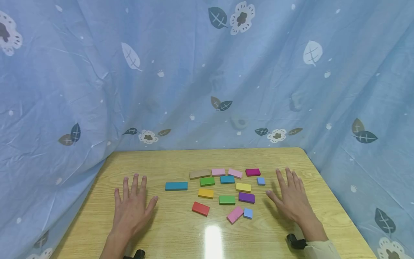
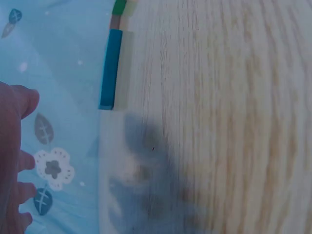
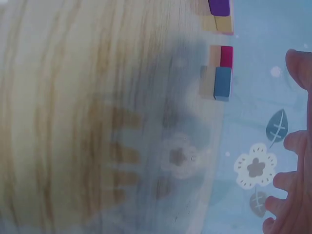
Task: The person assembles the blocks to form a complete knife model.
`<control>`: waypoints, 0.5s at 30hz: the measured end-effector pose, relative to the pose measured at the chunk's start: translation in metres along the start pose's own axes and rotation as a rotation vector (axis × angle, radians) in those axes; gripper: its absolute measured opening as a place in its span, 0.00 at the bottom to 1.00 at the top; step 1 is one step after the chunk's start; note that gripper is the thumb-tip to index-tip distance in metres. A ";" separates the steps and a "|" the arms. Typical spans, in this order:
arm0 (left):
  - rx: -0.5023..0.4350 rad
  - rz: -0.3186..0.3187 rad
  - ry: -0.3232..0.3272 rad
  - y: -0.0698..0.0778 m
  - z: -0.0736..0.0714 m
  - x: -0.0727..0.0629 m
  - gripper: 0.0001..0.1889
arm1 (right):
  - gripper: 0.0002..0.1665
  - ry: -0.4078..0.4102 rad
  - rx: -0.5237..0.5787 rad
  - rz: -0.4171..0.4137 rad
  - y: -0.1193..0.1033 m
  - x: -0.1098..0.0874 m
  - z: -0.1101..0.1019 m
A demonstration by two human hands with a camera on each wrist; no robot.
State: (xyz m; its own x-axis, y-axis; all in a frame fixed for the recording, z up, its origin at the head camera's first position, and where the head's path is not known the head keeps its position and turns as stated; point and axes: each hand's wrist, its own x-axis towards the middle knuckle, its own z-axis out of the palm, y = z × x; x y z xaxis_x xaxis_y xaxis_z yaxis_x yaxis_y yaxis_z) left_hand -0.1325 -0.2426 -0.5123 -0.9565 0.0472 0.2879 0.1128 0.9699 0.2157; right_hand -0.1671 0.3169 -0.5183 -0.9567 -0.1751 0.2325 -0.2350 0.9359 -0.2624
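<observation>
Head view shows the long blue block [image 1: 176, 186] lying on the worktop [image 1: 174, 230], nearest your left hand [image 1: 130, 212] and apart from the other blocks. That hand is raised above the surface, fingers straight and spread, holding nothing. Nearest your right hand [image 1: 294, 201] is the small blue block [image 1: 261, 181], close to your thumb tip; this hand is also raised, spread and free of any block.

Between your hands lie the rest. Along the far side you have the tan block [image 1: 199, 174], two light pink blocks [image 1: 218, 172] and the magenta block [image 1: 253, 172]. Closer to you come the upper green block [image 1: 207, 181], the teal block [image 1: 227, 179], the yellow block [image 1: 243, 187], the orange block [image 1: 206, 193], the lower green block [image 1: 227, 200] and the purple block [image 1: 247, 197]. Closest to your body are the red block [image 1: 200, 209] and, well to its right, the deeper pink block [image 1: 235, 214], tilted just beside the light blue block [image 1: 248, 213].

Each wrist view catches your hand's shadow on the wood. A black device [image 1: 295, 241] sits at your right wrist, by a pale sleeve [image 1: 321, 250]. Beyond the worktop hangs a blue curtain [image 1: 181, 72] printed with leaves and flowers.
</observation>
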 end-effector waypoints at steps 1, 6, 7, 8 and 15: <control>0.001 0.000 0.000 0.000 0.000 0.000 0.44 | 0.56 -0.002 0.000 0.001 0.000 0.000 0.000; -0.017 0.006 0.004 -0.001 -0.003 0.001 0.45 | 0.54 0.019 0.040 -0.020 -0.002 0.004 -0.003; -0.031 0.009 0.003 -0.001 -0.004 0.002 0.45 | 0.53 0.029 0.062 -0.029 -0.003 0.006 -0.004; -0.054 0.012 0.001 -0.001 -0.006 0.003 0.45 | 0.53 0.035 0.089 -0.037 -0.006 0.008 -0.006; -0.341 0.061 0.012 -0.008 -0.013 0.016 0.46 | 0.49 0.057 0.263 -0.091 -0.036 0.036 -0.016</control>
State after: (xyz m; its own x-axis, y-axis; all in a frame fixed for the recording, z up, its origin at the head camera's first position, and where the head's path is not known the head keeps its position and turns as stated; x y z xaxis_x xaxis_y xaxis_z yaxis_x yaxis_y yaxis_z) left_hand -0.1450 -0.2524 -0.4974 -0.9422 0.0982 0.3204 0.2552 0.8299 0.4962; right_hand -0.1900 0.2817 -0.4854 -0.9203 -0.2297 0.3168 -0.3627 0.8044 -0.4704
